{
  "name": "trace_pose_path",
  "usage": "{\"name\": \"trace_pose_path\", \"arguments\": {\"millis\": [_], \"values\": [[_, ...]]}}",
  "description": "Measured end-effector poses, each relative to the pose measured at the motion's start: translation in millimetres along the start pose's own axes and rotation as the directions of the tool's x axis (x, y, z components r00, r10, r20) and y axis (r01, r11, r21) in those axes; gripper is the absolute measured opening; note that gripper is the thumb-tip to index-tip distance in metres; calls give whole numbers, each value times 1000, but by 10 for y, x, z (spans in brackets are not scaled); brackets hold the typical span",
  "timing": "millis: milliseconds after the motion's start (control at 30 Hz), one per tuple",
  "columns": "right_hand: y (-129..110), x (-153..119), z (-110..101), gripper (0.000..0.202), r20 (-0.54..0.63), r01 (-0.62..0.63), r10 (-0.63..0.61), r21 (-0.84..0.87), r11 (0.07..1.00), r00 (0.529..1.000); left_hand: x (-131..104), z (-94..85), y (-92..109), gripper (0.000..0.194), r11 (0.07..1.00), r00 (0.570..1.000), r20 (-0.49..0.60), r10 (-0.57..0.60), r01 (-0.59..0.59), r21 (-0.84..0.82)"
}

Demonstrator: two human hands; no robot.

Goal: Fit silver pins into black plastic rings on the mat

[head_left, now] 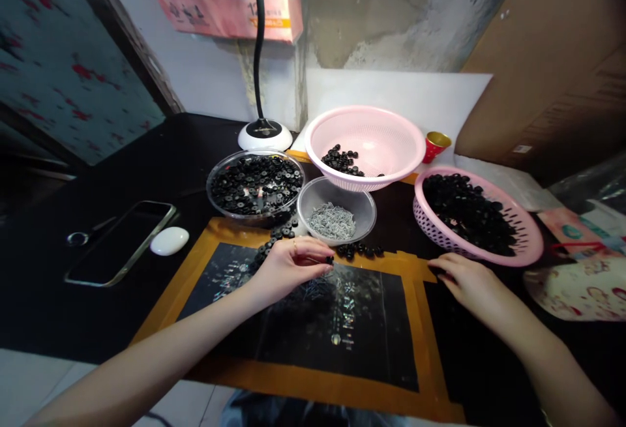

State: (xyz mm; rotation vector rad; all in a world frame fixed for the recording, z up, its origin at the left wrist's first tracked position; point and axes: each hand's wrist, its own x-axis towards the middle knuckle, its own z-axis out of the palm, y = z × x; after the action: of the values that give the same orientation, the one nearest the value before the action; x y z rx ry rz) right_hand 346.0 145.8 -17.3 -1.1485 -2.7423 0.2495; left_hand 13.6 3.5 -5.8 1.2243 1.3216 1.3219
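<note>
My left hand (pixel 296 264) is over the dark taped mat (pixel 372 323), its thumb and fingers pinched on a small black part (pixel 329 260). Under and beside it lie loose screws (pixel 310 289) and black discs (pixel 264 252). My right hand (pixel 457 277) is at the mat's right edge, below the pink oval basket (pixel 531 238) of black parts; its fingers are curled and whether they hold anything is too small to tell. A clear bowl (pixel 369 218) of silver screws stands just beyond my left hand. Several black parts (pixel 362 250) lie in front of that bowl.
Behind stand a clear round container (pixel 211 195) of black discs, a pink colander (pixel 396 147), a lamp base (pixel 265 135) and a red cup (pixel 435 147). At left lie a phone (pixel 120 244), a white oval object (pixel 169 241) and a ring-ended item (pixel 78 238). A patterned cloth item (pixel 580 290) is at right.
</note>
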Motion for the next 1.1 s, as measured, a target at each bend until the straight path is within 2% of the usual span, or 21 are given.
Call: {"name": "trace_pose_path", "arguments": {"millis": [100,167,233,333,433,500,600,700,767,933,1100], "values": [[-33,37,19,27,-49,-3,2,-13,1000,999,-8,-1,4,23,1000,1000,12,-7,7,-8],[-175,74,-54,23,-99,-14,20,57,998,995,-19,-5,-12,23,1000,999,48,6,-6,2],[-432,113,-154,21,-103,-8,34,244,970,994,-33,-8,-39,23,999,996,90,26,-28,23],[-932,185,-260,23,-80,26,23,558,830,997,-52,-9,-67,24,998,993,111,44,-50,49],[-1342,266,-224,16,-77,70,-25,680,730,997,-63,-19,-34,23,992,989,107,102,-110,69],[-1488,303,-130,16,-62,58,-19,732,679,998,-65,-32,14,21,979,979,106,174,-184,91],[-1558,311,32,18,-26,20,3,831,555,1000,-69,-47,73,19,963,964,108,244,-254,94],[-1563,280,133,19,22,-29,24,916,400,999,-73,-43,79,19,961,958,115,261,-269,62],[-1565,260,157,18,55,-70,53,935,347,997,-71,-33,67,19,957,952,130,278,-287,51],[-1555,255,170,19,67,-84,59,928,362,996,-65,-26,71,17,923,921,175,347,-368,108],[-1537,273,197,18,33,-35,12,920,391,999,-84,-30,96,17,923,924,193,331,-360,137]]}}
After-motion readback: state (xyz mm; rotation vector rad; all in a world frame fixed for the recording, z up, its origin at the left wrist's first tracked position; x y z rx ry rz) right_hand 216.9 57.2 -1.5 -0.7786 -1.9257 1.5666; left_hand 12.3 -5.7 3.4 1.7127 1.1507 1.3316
